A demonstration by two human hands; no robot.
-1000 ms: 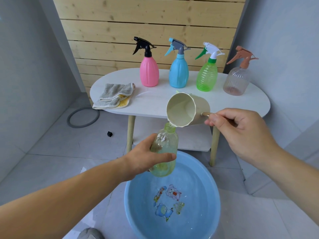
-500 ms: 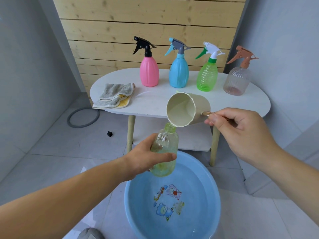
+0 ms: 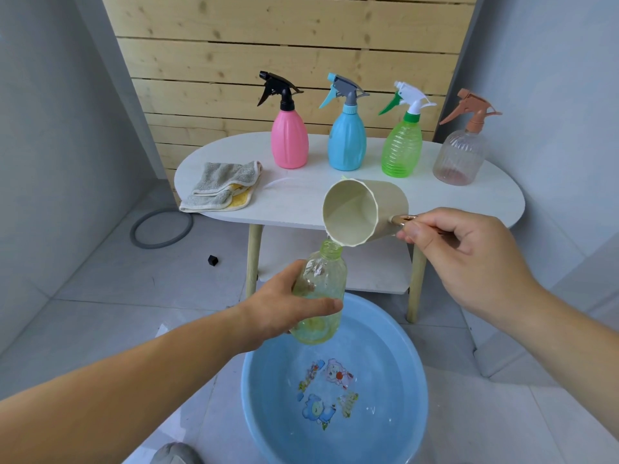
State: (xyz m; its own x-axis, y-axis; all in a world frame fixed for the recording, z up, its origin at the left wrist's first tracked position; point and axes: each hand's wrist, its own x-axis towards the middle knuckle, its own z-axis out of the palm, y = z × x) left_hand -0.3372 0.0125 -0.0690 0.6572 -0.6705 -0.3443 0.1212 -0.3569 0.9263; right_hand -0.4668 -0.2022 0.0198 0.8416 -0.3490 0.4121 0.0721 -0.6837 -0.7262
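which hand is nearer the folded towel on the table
Left. The left hand grips the open green bottle below and right of the towel; the right hand, holding the cup by its handle, is much farther right.

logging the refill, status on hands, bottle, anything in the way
Left hand grips clear green plastic bottle, cap off, above round blue plastic basin. Right hand holds tilted beige plastic cup by its handle, lip at bottle mouth. Nothing between them.
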